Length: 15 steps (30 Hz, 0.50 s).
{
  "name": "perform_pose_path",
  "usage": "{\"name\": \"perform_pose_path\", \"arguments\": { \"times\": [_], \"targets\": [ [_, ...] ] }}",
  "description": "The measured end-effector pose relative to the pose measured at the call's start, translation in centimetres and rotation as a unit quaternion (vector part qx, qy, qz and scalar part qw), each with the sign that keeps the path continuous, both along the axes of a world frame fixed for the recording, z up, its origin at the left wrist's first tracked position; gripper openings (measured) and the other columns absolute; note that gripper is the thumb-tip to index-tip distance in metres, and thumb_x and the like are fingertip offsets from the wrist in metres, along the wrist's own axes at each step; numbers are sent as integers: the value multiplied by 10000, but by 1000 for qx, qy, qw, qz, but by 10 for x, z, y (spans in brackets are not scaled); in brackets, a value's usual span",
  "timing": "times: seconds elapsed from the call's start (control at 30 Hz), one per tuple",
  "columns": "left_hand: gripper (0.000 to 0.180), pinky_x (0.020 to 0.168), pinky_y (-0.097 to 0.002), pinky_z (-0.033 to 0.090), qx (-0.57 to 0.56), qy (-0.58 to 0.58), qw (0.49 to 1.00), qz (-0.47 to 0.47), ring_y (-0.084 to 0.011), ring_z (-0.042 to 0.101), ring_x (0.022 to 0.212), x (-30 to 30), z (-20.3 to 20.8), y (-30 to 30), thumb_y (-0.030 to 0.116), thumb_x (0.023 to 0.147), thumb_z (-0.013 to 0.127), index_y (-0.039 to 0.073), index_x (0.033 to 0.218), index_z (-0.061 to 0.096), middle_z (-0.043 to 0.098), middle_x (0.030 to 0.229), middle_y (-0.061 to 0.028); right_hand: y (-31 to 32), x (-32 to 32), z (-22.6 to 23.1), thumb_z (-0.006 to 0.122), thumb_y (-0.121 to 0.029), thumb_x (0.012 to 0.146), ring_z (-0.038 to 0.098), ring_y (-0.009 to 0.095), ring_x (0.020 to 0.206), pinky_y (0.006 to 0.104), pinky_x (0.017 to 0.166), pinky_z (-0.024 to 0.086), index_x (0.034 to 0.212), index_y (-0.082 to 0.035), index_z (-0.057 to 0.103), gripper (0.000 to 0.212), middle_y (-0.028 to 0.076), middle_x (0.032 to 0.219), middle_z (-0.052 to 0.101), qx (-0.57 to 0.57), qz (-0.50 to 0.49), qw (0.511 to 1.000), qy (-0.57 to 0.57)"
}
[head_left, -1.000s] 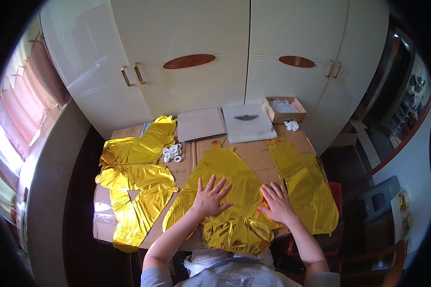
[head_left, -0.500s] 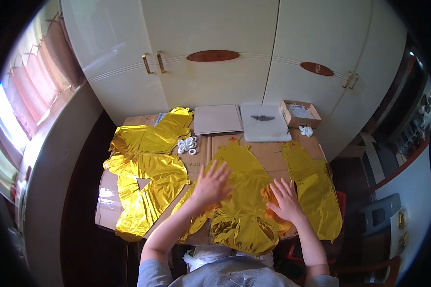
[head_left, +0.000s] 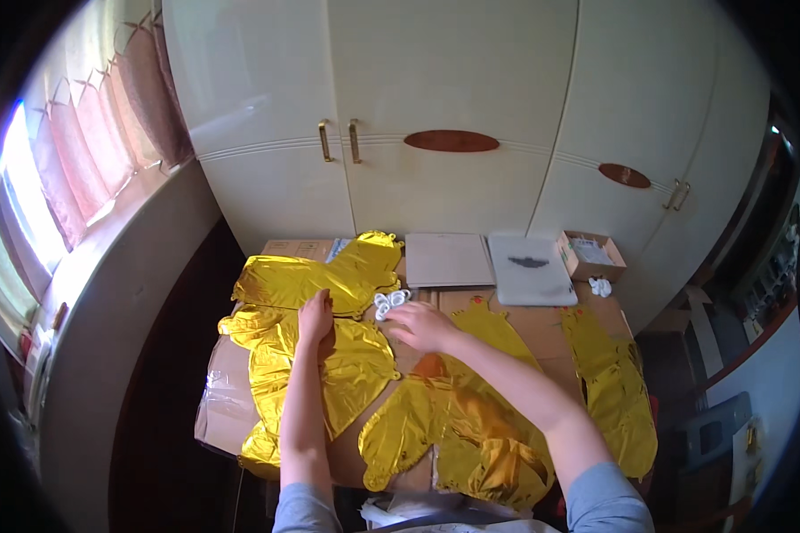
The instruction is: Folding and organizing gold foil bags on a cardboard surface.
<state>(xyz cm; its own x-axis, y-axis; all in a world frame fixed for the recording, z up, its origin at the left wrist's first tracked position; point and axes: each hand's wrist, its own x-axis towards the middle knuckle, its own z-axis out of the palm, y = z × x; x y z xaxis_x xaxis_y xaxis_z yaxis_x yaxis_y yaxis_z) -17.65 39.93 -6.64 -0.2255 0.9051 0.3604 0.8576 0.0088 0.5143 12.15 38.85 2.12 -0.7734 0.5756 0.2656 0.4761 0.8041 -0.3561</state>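
Note:
My left hand (head_left: 316,317), fingers bent together, is over the border of two flat gold foil balloons; what it pinches, if anything, is hidden. One is the upper left foil balloon (head_left: 280,280); the other is the lower left foil balloon (head_left: 356,360). My right hand (head_left: 424,327) stretches leftward, finger and thumb apart, beside a small pile of white rings (head_left: 389,303). Under my right forearm lies the middle gold foil balloon (head_left: 484,391), crumpled at its near end. At the right lies another gold foil balloon (head_left: 603,382), flat.
Cardboard (head_left: 225,391) covers the table. Along its back edge are a beige flat board (head_left: 449,260), a grey laptop-like slab (head_left: 532,271), an open box (head_left: 591,258) with white contents and a crumpled white wad (head_left: 601,287). White cabinet doors (head_left: 453,71) stand behind.
Both hands have moved left and away from me, off the middle balloon: the left to the left balloons, the right to the white rings. The view has shifted, and the middle balloon lies differently.

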Motion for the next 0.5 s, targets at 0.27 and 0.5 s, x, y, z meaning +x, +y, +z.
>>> {"name": "perform_pose_path", "arguments": {
  "times": [0.27,0.5],
  "targets": [
    [268,962,-449,402,7,-2,1000,16,-324,604,1078,1,-5,-7,188,958,464,98,1186,569,675,1076,-158,69,-129,-53,616,-242,833,669,278,910,405,816,534,901,-84,684,184,86,930,695,145,15,985,-91],
    [313,987,-427,386,-1,-42,999,5,-295,601,1088,6,5,-14,139,862,508,78,1166,556,679,1073,-138,81,-134,-64,610,-152,744,688,266,685,388,615,561,708,-89,671,95,73,725,691,245,75,957,-136]
  ]
}}
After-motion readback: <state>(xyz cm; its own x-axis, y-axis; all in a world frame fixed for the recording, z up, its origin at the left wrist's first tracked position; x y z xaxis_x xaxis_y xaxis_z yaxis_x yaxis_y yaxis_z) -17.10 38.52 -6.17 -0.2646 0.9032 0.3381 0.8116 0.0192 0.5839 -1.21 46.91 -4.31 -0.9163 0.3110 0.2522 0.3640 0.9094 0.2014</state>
